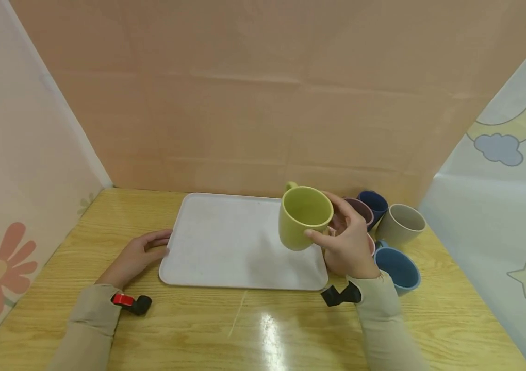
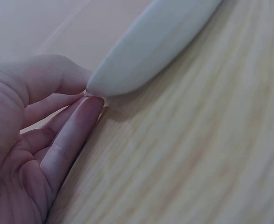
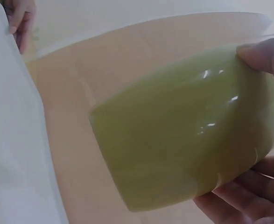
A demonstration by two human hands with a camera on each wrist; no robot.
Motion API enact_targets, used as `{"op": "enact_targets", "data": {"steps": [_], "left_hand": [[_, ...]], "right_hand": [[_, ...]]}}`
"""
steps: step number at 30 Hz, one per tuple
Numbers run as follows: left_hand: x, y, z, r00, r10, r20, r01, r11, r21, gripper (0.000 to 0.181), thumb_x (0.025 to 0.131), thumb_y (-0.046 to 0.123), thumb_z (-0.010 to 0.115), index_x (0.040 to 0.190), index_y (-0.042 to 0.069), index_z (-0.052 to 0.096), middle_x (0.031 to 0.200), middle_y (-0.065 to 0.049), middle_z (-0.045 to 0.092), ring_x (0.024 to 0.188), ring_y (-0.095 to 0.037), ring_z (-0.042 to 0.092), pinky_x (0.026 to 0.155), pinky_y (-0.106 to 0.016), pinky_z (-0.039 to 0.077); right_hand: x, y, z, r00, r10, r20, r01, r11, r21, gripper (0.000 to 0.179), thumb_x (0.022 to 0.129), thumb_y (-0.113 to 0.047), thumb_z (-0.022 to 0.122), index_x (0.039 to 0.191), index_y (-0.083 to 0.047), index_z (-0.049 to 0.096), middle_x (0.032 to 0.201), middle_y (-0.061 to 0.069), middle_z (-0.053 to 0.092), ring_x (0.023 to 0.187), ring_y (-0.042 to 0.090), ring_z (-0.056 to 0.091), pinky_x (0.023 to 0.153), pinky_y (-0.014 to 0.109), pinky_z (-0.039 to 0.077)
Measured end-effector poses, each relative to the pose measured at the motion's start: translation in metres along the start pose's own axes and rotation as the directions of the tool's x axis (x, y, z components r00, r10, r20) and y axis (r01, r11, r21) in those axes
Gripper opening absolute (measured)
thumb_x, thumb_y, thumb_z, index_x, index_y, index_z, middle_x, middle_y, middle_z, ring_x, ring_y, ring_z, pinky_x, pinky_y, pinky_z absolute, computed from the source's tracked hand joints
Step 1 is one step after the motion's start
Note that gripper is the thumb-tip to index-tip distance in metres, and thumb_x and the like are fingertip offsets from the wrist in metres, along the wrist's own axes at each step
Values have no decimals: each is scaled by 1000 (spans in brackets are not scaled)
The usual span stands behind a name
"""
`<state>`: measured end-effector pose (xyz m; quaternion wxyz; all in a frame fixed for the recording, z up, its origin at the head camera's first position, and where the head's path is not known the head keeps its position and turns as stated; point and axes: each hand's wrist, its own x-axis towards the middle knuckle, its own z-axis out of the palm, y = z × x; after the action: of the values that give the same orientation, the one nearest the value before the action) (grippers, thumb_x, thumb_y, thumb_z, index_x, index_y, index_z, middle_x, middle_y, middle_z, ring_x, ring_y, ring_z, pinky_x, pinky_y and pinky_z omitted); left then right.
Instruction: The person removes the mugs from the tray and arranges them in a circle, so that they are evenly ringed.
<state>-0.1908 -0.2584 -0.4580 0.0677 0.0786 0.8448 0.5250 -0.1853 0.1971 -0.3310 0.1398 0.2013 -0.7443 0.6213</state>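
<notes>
A yellow-green mug [image 1: 297,232] is held by my right hand [image 1: 348,239], thumb at the near side of the rim and fingers round its right side. The mug hangs tilted above the right part of a white tray [image 1: 216,242], its handle pointing away to the back left. In the right wrist view the glossy side of the mug [image 3: 174,135] fills the middle. At the tray's left edge lies my left hand [image 1: 135,257], its fingertips touching the rim. The left wrist view shows thumb and index tips meeting at the tray rim [image 2: 141,51].
Right of the tray stand a purple mug [image 1: 360,208], a dark blue mug [image 1: 374,206], a grey-beige cup [image 1: 397,226] and a blue mug [image 1: 397,270]. A pink one is partly hidden behind the right hand. Patterned sheets line the sides and back of the wooden table [image 1: 188,330].
</notes>
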Motion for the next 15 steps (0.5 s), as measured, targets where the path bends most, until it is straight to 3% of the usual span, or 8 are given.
{"op": "enact_targets", "data": {"steps": [6, 15], "left_hand": [[0, -4, 1, 1000, -13, -2, 13, 1000, 0, 59, 101, 28, 66, 152, 7, 46, 144, -18, 55, 136, -34, 47, 91, -8, 40], [0, -2, 1, 1000, -11, -1, 11, 1000, 7, 59, 101, 29, 66, 152, 7, 47, 144, -19, 56, 136, -36, 47, 91, -8, 39]], "right_hand": [[-7, -14, -32, 997, -29, -78, 29, 1000, 4, 76, 68, 24, 78, 138, 5, 57, 123, 8, 66, 105, 16, 66, 84, 21, 55], [-18, -25, -87, 992, -22, -121, 30, 998, 62, 70, 74, 29, 69, 139, 5, 57, 126, 5, 67, 108, 13, 67, 86, 20, 54]]}}
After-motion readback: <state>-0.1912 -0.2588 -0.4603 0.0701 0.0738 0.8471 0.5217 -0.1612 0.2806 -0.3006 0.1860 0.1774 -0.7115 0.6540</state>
